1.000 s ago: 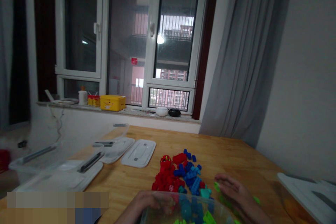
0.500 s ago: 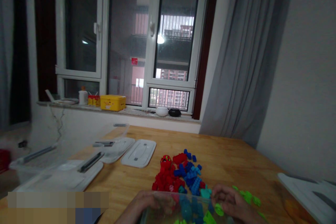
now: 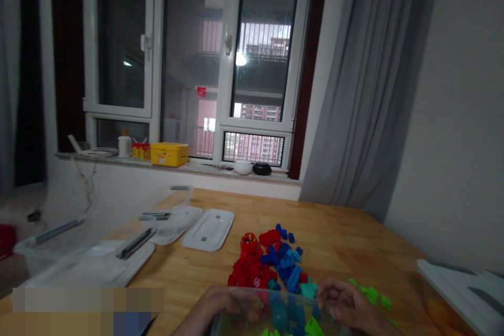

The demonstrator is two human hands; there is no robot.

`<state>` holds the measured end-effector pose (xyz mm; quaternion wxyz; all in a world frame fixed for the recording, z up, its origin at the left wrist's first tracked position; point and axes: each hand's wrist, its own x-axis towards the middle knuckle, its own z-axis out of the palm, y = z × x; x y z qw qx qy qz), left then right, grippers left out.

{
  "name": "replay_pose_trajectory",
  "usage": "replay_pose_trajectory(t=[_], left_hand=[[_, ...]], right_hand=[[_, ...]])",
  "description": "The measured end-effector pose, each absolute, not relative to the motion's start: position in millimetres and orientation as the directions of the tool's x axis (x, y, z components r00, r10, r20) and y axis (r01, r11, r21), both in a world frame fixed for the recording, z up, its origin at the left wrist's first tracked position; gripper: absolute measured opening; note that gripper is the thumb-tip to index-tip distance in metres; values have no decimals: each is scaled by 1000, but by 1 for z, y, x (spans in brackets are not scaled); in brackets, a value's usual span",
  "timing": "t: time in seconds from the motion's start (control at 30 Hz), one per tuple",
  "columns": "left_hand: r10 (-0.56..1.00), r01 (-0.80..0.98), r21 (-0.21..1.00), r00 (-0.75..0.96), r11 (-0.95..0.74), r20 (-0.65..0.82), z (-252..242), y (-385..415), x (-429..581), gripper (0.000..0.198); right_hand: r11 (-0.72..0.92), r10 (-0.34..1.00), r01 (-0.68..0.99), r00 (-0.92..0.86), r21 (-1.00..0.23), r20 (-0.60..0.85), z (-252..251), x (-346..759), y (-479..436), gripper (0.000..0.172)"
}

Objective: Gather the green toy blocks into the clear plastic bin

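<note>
A clear plastic box (image 3: 252,292) stands at the bottom edge of the view, with bright green pieces (image 3: 314,326) inside it. My left hand (image 3: 220,304) is closed at the box's left side; its fingers show partly through the clear plastic. At the right side of the box my right hand (image 3: 348,302) has its fingers curled together; anything within them is hidden. Just beyond the box lie a pile of red toy pieces (image 3: 252,268), blue toy pieces (image 3: 291,268) and a teal piece (image 3: 308,288). Light green pieces (image 3: 370,294) are scattered right of my right hand.
Flat white lids (image 3: 208,230) and clear boxes (image 3: 59,244) occupy the table's left side. A white-lidded container (image 3: 460,289) stands at the right edge. On the windowsill are a yellow box (image 3: 169,154), a white bowl (image 3: 242,167) and a black bowl (image 3: 262,168).
The round light green piece that showed below my right hand's fingers is out of sight now. My right hand has shifted very slightly; my left hand stays in place.
</note>
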<state>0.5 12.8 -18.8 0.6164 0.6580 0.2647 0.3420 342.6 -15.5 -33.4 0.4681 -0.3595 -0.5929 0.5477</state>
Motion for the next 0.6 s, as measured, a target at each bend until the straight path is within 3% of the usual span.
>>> replay_pose_trajectory(t=[0.13, 0.23, 0.33, 0.4, 0.5, 0.6], left_hand=[[775, -84, 991, 616, -109, 137, -23, 15, 1, 40], [773, -82, 991, 620, -103, 132, -28, 18, 1, 40], [776, -81, 991, 615, -110, 137, -30, 20, 1, 37], [777, -82, 990, 614, -112, 139, -29, 20, 1, 36], [773, -77, 991, 620, -111, 135, -23, 16, 0, 39], [779, -70, 991, 614, -111, 130, -19, 11, 0, 42]], right_hand=[[119, 983, -62, -132, -991, 126, -35, 349, -9, 35], [139, 989, 188, 23, -972, 145, -43, 365, 6, 38], [148, 958, 566, 122, -811, 259, -61, 392, 25, 42], [154, 915, 723, 152, -673, 373, -76, 411, 35, 38], [130, 893, 845, 127, -518, 432, -95, 437, 43, 37], [77, 906, 893, 122, -443, 405, -107, 455, 44, 37]])
